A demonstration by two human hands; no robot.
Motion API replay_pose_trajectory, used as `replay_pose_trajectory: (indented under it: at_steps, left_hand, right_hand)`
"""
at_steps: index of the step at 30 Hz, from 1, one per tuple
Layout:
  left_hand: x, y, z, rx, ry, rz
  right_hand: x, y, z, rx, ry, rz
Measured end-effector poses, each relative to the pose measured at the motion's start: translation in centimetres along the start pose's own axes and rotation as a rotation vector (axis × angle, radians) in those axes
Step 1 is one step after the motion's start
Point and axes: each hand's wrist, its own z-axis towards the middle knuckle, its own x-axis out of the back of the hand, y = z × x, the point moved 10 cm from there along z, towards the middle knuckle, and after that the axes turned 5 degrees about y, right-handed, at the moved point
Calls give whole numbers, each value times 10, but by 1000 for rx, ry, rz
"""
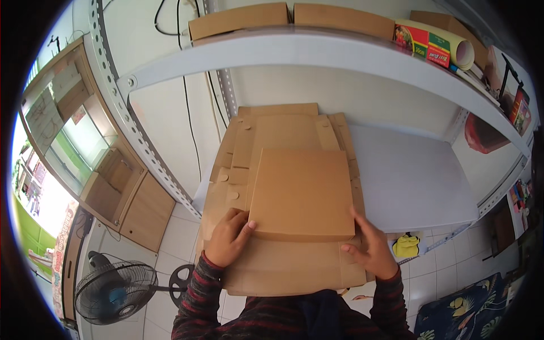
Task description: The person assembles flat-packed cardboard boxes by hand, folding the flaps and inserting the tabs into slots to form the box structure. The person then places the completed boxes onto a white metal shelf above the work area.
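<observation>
A closed, flat brown cardboard box (303, 192) lies on top of flattened cardboard sheets (294, 266) in front of me. At the box's near left corner is my left hand (229, 237), its thumb on the edge and its fingers curled against the side. My right hand (371, 246) is by the near right corner, thumb and fingers apart, with a fingertip at the right side of the box. Die-cut tabs and slots show on the sheets left of and behind the box.
A pale shelf board (413, 175) extends to the right under the cardboard. An upper shelf (317, 48) crosses above, bearing cardboard boxes (343, 20), a red-and-green carton (422, 45) and a paper roll (462, 52). A black fan (116, 292) stands lower left, beside a wooden cabinet (139, 209).
</observation>
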Motion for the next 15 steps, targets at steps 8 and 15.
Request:
replay_pose_trajectory:
  at_steps: [8, 15]
  left_hand:
    - [-12, -10, -15, 17, -153, -578]
    - [-7, 34, -29, 60, -332, -903]
  right_hand:
    - [4, -15, -3, 140, 71, -40]
    - [27, -38, -65, 606, 555, -605]
